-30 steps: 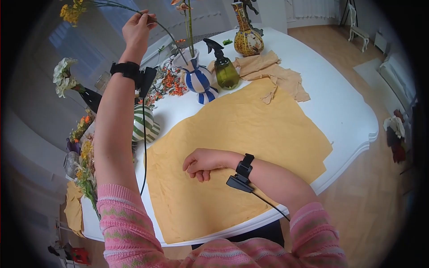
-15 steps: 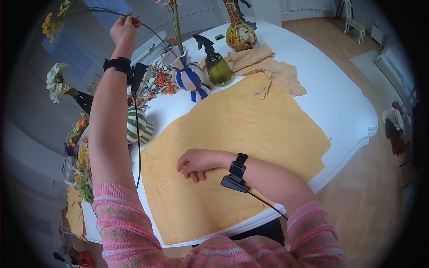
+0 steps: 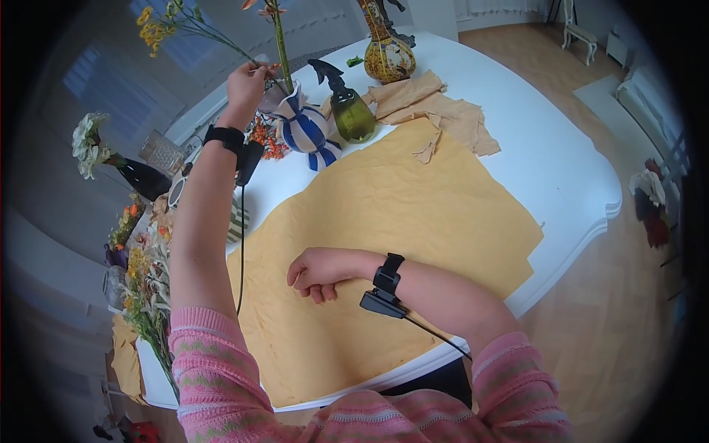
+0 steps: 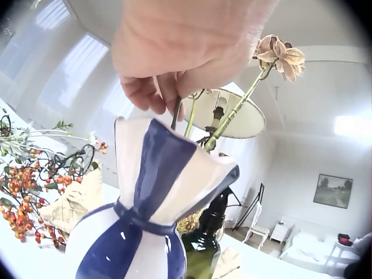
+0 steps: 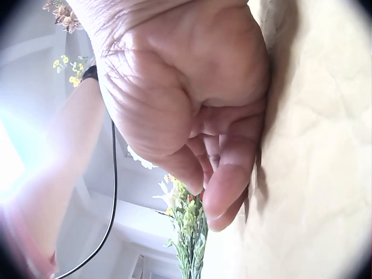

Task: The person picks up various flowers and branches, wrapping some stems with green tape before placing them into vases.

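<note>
In the head view my left hand point(image 3: 245, 90) pinches the green stem of a yellow-flowered spray point(image 3: 153, 31) right at the mouth of a blue-and-white striped vase point(image 3: 304, 133). Close up in the left wrist view, the stem point(image 4: 176, 111) runs down from the fingertips behind the vase's flared rim, so its lower end is hidden. Another stem with a brownish-pink blossom point(image 4: 281, 57) stands in the same vase. My right hand point(image 3: 325, 272) rests on a large sheet of yellow paper point(image 3: 421, 214), its fingers loosely curled and holding nothing.
Beside the striped vase stands a green spray bottle point(image 3: 353, 118), with torn tan paper point(image 3: 465, 122) and an ornate yellow vase point(image 3: 390, 59) behind. Orange berries point(image 4: 23, 186) lie to its left. Flower bunches point(image 3: 144, 295) and a black vase point(image 3: 144, 177) line the left side.
My left hand has come down and to the right, bringing the stem from above to the vase's mouth. The right hand stays on the paper while the head view shifts slightly.
</note>
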A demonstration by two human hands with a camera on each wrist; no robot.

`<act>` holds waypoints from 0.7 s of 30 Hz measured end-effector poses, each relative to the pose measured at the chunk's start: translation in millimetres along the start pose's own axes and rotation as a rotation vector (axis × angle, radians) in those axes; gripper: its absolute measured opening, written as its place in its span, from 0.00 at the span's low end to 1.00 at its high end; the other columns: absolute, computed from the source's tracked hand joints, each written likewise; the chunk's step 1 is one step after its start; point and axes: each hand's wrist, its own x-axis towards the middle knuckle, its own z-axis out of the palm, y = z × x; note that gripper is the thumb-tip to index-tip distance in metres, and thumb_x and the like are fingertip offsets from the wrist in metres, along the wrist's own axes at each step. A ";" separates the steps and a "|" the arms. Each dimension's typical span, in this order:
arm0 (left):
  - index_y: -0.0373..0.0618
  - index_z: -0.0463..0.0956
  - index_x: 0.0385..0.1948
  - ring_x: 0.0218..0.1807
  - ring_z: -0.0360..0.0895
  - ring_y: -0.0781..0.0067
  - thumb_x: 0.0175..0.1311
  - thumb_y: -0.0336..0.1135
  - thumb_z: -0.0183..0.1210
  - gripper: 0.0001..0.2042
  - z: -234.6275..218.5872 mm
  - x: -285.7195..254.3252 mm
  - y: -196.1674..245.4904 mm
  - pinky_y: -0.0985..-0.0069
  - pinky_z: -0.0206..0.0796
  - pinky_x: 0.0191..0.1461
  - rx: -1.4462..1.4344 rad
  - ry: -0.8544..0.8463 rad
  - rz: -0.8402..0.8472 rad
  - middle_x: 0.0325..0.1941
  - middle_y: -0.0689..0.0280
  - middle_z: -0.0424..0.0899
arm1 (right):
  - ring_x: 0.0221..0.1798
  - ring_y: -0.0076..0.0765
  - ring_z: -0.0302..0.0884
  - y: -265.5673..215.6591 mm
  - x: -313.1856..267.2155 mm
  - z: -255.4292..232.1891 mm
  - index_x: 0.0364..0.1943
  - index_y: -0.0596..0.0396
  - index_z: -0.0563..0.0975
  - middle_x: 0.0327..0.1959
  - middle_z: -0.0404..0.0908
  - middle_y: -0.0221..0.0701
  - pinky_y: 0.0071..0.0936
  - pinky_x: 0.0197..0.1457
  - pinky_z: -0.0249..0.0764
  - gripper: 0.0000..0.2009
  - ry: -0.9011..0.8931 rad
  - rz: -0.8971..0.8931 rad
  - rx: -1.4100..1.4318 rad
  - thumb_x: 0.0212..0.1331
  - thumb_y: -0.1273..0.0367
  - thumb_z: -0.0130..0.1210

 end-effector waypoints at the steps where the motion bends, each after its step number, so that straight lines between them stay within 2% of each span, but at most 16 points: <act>1: 0.37 0.78 0.44 0.42 0.81 0.75 0.68 0.34 0.53 0.11 0.9 0.8 -1.7 0.78 0.69 0.48 0.000 -0.001 0.002 0.37 0.64 0.86 | 0.25 0.31 0.80 -0.1 -0.2 0.1 0.50 0.68 0.72 0.33 0.78 0.39 0.24 0.20 0.74 0.17 0.002 -0.001 0.000 0.61 0.70 0.50; 4: 0.37 0.80 0.40 0.42 0.80 0.77 0.67 0.36 0.54 0.11 1.2 4.2 -7.6 0.78 0.67 0.48 0.026 0.008 0.021 0.36 0.65 0.86 | 0.25 0.32 0.81 0.8 -0.2 0.2 0.50 0.68 0.72 0.33 0.78 0.39 0.24 0.20 0.74 0.17 0.004 -0.009 -0.012 0.60 0.70 0.50; 6: 0.39 0.82 0.37 0.35 0.80 0.77 0.66 0.36 0.53 0.11 -1.5 9.9 -11.4 0.76 0.69 0.39 0.167 0.006 0.053 0.34 0.65 0.87 | 0.25 0.32 0.80 2.9 1.9 -0.3 0.50 0.68 0.72 0.34 0.78 0.39 0.25 0.20 0.73 0.16 -0.004 -0.013 -0.001 0.61 0.70 0.50; 13: 0.42 0.84 0.36 0.34 0.80 0.76 0.63 0.37 0.56 0.11 -0.8 17.7 -10.0 0.76 0.69 0.41 0.233 0.010 0.095 0.31 0.66 0.87 | 0.25 0.31 0.80 1.2 -1.6 0.4 0.49 0.67 0.72 0.34 0.78 0.38 0.24 0.20 0.73 0.16 0.008 -0.009 -0.006 0.61 0.70 0.50; 15: 0.38 0.82 0.40 0.38 0.80 0.78 0.64 0.37 0.57 0.12 -0.6 15.8 -4.0 0.78 0.69 0.45 0.290 -0.014 0.069 0.33 0.65 0.86 | 0.25 0.31 0.80 1.9 -1.8 0.9 0.49 0.67 0.73 0.33 0.78 0.38 0.24 0.20 0.73 0.15 0.017 -0.003 0.004 0.61 0.70 0.50; 19: 0.38 0.82 0.41 0.38 0.80 0.78 0.65 0.36 0.57 0.12 -2.3 27.3 -12.8 0.78 0.69 0.45 0.300 -0.051 0.079 0.34 0.65 0.86 | 0.25 0.31 0.80 1.9 -1.9 0.8 0.49 0.67 0.72 0.34 0.78 0.38 0.24 0.20 0.73 0.15 0.010 -0.004 0.009 0.61 0.70 0.50; 21: 0.43 0.85 0.37 0.33 0.81 0.76 0.62 0.38 0.58 0.11 -3.8 30.2 -16.7 0.75 0.69 0.41 0.258 -0.039 0.056 0.29 0.66 0.86 | 0.26 0.31 0.81 0.1 -4.0 1.0 0.49 0.67 0.72 0.34 0.78 0.38 0.24 0.20 0.73 0.15 0.006 -0.008 0.007 0.61 0.70 0.49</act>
